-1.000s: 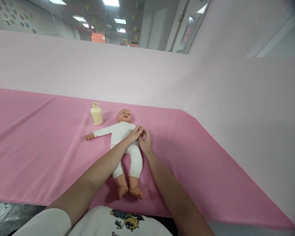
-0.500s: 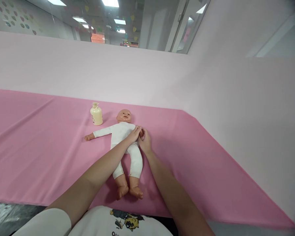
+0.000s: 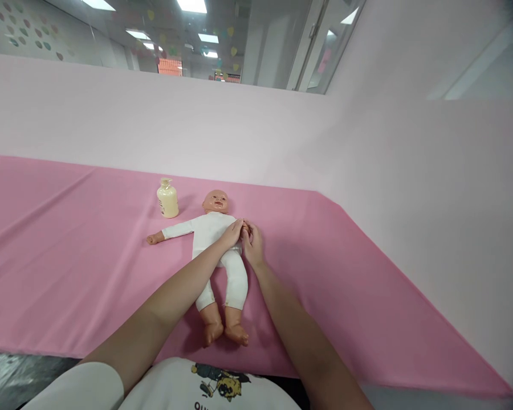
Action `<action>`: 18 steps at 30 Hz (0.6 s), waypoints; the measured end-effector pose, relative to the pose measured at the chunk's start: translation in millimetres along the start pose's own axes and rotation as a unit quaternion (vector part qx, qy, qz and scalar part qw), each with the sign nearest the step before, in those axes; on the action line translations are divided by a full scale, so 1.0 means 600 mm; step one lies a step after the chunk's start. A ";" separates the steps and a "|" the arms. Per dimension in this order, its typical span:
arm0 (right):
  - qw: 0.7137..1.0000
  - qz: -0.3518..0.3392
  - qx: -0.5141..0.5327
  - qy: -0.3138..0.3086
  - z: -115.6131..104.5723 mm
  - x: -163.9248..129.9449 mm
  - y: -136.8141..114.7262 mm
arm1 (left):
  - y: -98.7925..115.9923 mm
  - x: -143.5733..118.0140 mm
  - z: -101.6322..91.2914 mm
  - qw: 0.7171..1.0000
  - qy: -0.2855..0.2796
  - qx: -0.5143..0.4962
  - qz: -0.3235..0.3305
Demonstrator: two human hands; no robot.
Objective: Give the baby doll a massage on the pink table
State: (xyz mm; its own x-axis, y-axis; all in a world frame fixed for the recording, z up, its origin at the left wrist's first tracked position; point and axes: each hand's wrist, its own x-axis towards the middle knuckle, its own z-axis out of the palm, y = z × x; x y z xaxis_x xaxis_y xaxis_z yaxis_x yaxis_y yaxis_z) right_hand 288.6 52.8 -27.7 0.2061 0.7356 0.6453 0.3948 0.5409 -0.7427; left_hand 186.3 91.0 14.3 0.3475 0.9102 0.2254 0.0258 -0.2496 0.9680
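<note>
While two hands (left hand (image 3: 232, 234), right hand (image 3: 252, 245)) touch one doll (image 3: 216, 250), one bottle (image 3: 167, 198) stands.

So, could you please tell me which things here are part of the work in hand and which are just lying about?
In hand:
- baby doll in white clothes, lying on its back
- left hand and right hand, both at the doll's arm

Lying about:
- cream bottle, standing beside the doll's head
- pink cloth under everything

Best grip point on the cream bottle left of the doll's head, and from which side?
Wrap the cream bottle around its broad body from the near side, probably. It stands upright, clear of the doll, and the narrow pump top offers little hold. Both hands are at the doll's arm.
</note>
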 end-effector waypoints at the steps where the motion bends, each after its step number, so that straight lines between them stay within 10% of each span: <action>1: 1.000 -0.001 0.001 0.001 0.000 0.000 0.001 | 0.000 0.000 0.000 1.000 -0.003 0.004 0.000; 18: 0.997 0.039 0.041 0.042 0.000 0.002 0.015 | -0.025 0.006 -0.002 0.997 -0.051 0.057 0.030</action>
State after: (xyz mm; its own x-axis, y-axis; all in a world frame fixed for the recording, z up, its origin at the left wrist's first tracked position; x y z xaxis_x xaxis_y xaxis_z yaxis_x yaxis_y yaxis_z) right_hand 292.2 58.4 -33.5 0.3097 0.7422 0.5944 0.3004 0.5167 -0.8017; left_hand 186.0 98.4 0.6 0.4451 0.8557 0.2640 0.1071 -0.3436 0.9330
